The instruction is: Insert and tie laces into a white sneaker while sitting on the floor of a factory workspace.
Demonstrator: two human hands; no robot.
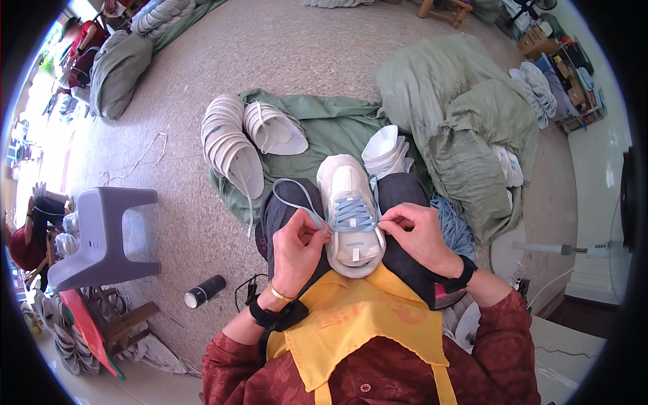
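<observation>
Green cloth (466, 115): big crumpled sacks lay heaped on the speckled floor ahead and to my right.
Stool (101, 236): grey moulded plastic, standing at my left.
Shoe uppers (229, 145): ribbed white stacks rested on the cloth just beyond my knees.
Shoe (349, 212): a smooth white sneaker sat on my lap, toe pointing away.
Left hand (297, 250): I pinched the flat pale-blue lace (297, 196), looping leftward.
Right hand (422, 236): my fingers gripped the lace's other end at the eyelets.
Can (204, 291): a small dark cylinder lay on the floor.
</observation>
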